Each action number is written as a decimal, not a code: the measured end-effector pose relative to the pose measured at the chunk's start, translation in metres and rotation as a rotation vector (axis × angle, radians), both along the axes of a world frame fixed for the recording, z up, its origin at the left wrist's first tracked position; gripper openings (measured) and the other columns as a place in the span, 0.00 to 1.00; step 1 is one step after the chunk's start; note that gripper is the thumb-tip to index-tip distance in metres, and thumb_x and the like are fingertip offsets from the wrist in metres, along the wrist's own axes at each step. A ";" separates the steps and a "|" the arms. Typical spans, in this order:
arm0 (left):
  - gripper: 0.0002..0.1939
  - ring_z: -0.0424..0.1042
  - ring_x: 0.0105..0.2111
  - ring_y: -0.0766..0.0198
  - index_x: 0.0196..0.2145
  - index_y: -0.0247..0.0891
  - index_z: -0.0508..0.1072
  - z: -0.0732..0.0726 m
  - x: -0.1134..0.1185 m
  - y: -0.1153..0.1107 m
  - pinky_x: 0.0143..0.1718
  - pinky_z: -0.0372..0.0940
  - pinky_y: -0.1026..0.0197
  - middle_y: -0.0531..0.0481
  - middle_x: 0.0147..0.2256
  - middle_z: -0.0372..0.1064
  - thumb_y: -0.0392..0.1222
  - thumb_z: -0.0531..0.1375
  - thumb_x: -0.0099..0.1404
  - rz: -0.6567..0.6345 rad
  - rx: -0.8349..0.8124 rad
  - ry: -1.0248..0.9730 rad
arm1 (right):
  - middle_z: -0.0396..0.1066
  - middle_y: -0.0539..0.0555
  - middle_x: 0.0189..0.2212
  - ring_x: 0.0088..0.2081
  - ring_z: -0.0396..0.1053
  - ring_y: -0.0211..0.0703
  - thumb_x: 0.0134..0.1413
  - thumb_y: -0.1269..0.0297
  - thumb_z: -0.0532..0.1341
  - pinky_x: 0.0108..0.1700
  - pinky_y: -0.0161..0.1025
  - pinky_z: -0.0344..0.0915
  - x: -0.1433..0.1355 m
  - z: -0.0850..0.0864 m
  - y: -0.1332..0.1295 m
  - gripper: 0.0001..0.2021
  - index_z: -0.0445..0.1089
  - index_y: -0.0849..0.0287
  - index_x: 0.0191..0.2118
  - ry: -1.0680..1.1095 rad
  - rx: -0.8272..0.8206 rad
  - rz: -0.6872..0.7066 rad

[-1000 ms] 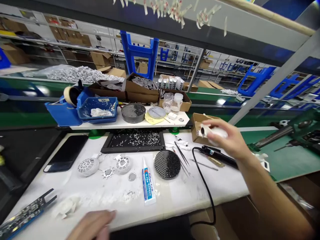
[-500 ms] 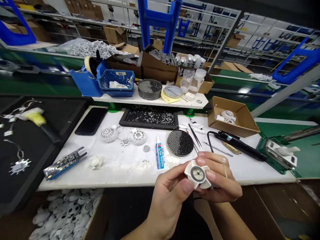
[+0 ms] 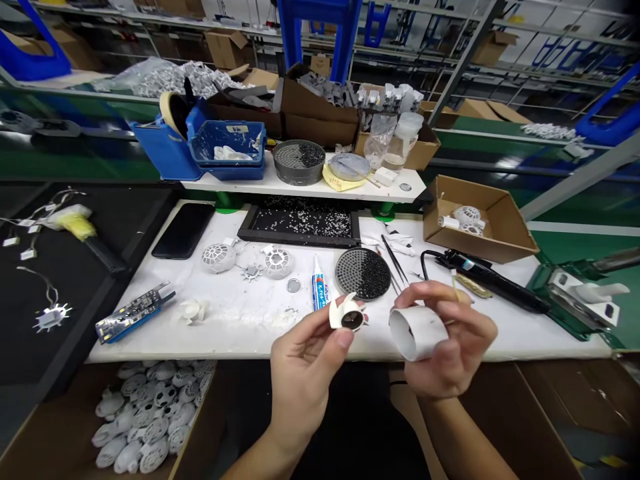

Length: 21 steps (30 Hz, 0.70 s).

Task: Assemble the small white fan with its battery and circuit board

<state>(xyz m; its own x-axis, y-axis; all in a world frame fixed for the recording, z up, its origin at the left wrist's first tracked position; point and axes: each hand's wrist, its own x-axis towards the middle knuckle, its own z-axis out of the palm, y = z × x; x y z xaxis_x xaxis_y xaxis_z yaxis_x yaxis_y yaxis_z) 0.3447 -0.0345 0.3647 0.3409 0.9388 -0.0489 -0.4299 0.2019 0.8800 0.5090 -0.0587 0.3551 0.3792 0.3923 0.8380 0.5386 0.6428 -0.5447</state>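
Between the thumb and fingers of my left hand (image 3: 305, 373) is a small white fan impeller (image 3: 346, 315), its dark round hub opening facing me. My right hand (image 3: 457, 340) grips a white plastic cylinder (image 3: 419, 332), its open end turned left toward the impeller; the two parts are apart. A thin pale stick (image 3: 456, 288) also shows at the right fingers. Behind the left hand lies a blue and white glue tube (image 3: 320, 290), its lower end hidden. A round tray (image 3: 363, 273) of small black pieces sits just beyond both hands.
On the bench are white mesh domes (image 3: 219, 257), another white impeller (image 3: 193, 311), a circuit board (image 3: 133, 313) and a phone (image 3: 183, 230). Tweezers (image 3: 395, 260), a black handheld tool (image 3: 495, 280) and a cardboard box (image 3: 480, 220) stand right. A green press (image 3: 575, 300) occupies the right edge.
My hands have drawn apart. The impeller moved left in my left hand, and the white cylinder now shows plainly in my right hand. The view has shifted slightly.
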 end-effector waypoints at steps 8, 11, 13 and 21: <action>0.24 0.84 0.50 0.62 0.58 0.53 0.82 -0.019 -0.001 -0.001 0.57 0.76 0.65 0.55 0.53 0.83 0.31 0.70 0.68 0.205 0.616 0.452 | 0.71 0.60 0.57 0.55 0.70 0.56 0.67 0.73 0.54 0.55 0.59 0.70 -0.034 -0.005 0.001 0.24 0.66 0.54 0.65 -0.048 -0.107 -0.035; 0.28 0.82 0.54 0.62 0.62 0.52 0.78 -0.022 -0.001 0.002 0.61 0.75 0.64 0.54 0.57 0.81 0.28 0.66 0.70 0.200 0.705 0.463 | 0.70 0.61 0.58 0.58 0.70 0.56 0.66 0.75 0.53 0.57 0.60 0.70 -0.031 -0.009 0.001 0.27 0.64 0.56 0.68 -0.159 -0.145 -0.002; 0.29 0.81 0.56 0.61 0.65 0.49 0.76 -0.023 -0.001 0.003 0.62 0.74 0.63 0.51 0.59 0.79 0.27 0.64 0.72 0.131 0.756 0.464 | 0.70 0.61 0.58 0.57 0.70 0.56 0.66 0.76 0.52 0.59 0.62 0.69 -0.028 -0.010 0.001 0.27 0.64 0.57 0.68 -0.193 -0.155 -0.028; 0.31 0.73 0.66 0.59 0.72 0.51 0.67 -0.022 0.004 -0.011 0.69 0.68 0.58 0.49 0.67 0.71 0.29 0.57 0.76 -0.055 0.629 0.387 | 0.71 0.62 0.55 0.55 0.71 0.55 0.63 0.77 0.53 0.57 0.61 0.68 -0.022 -0.007 0.001 0.27 0.64 0.60 0.67 -0.259 -0.149 -0.116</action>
<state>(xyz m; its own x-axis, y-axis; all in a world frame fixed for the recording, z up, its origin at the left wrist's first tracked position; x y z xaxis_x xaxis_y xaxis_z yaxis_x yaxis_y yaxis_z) 0.3483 -0.0457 0.3422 0.4553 0.8114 0.3665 -0.0693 -0.3781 0.9232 0.4870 -0.0572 0.3480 0.2099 0.4845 0.8493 0.7368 0.4926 -0.4631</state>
